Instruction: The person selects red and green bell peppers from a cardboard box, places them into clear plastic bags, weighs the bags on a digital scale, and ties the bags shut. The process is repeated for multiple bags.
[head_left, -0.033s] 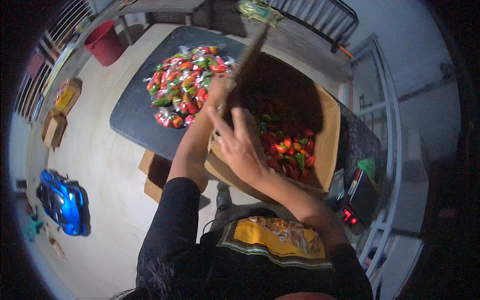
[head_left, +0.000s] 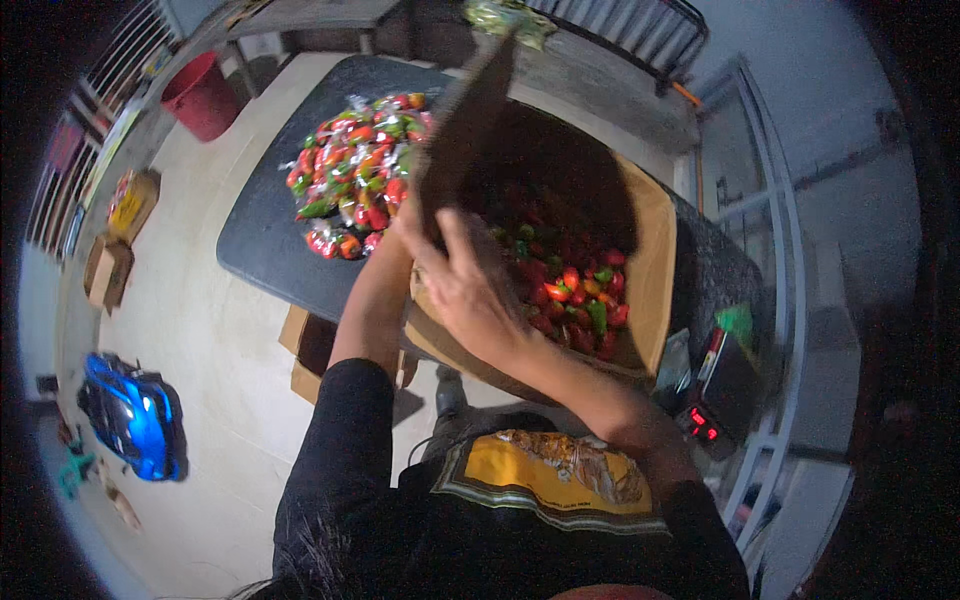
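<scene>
A big open cardboard box [head_left: 655,260] stands on a dark table [head_left: 270,260], part filled with small red and green wrapped packets [head_left: 575,290]. A pile of the same packets [head_left: 350,170] lies on the table left of the box. My left hand [head_left: 408,218] grips the base of the box's raised left flap [head_left: 465,130] and is mostly hidden behind it. My right hand [head_left: 470,290] lies over the box's near left corner, fingers spread against the flap.
A black scale with red digits [head_left: 715,400] sits at the table's right end, beside a green object [head_left: 740,322]. On the floor are a red bucket [head_left: 200,95], small cardboard boxes [head_left: 110,270], a blue toy car [head_left: 130,415] and flattened cardboard [head_left: 310,350]. A metal rack [head_left: 620,30] stands behind.
</scene>
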